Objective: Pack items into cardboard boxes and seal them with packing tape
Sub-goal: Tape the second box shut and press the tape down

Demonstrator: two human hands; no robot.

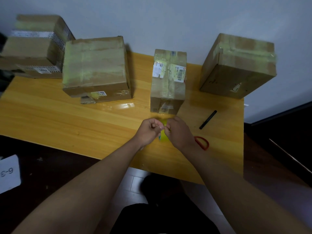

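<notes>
A yellowish roll of packing tape (163,137) sits between my two hands above the wooden table (67,119). My left hand (148,130) pinches at the tape with curled fingers. My right hand (179,132) curls around the roll from the right and hides most of it. Just beyond my hands stands a small taped cardboard box (168,81) with shipping labels. A wide taped box (96,68) stands to its left and a tall taped box (238,66) to its right.
Red-handled scissors (203,143) lie right of my right wrist. A black marker (208,119) lies farther right. Stacked boxes (33,46) stand at the far left against the wall. A white card marked 6-3 (9,173) lies on the dark surface at left.
</notes>
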